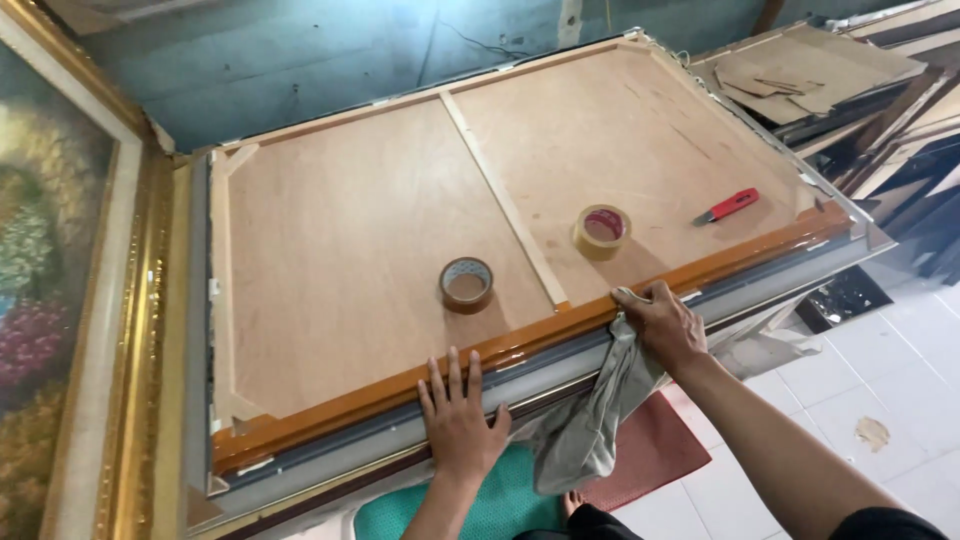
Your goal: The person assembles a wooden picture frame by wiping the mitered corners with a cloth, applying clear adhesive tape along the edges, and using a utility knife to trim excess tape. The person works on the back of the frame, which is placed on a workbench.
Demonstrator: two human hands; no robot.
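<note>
One crumpled grey-green cloth [600, 410]

Frame edge [520, 345] glossy orange; cloth [590, 420] grey; cutter [728, 206] red.

both arms reach forward from the bottom edge of the view, bare to the forearm. the left hand [458, 420] lies flat, palm down, fingers straight and slightly spread, thumb out to the side, pointing away from the body. the right hand [664, 322] sits further forward and to the right, knuckles up, fingers curled closed in a grip, wrist bent a little. the right forearm runs in diagonally from the lower right corner. the two hands are apart.
</note>
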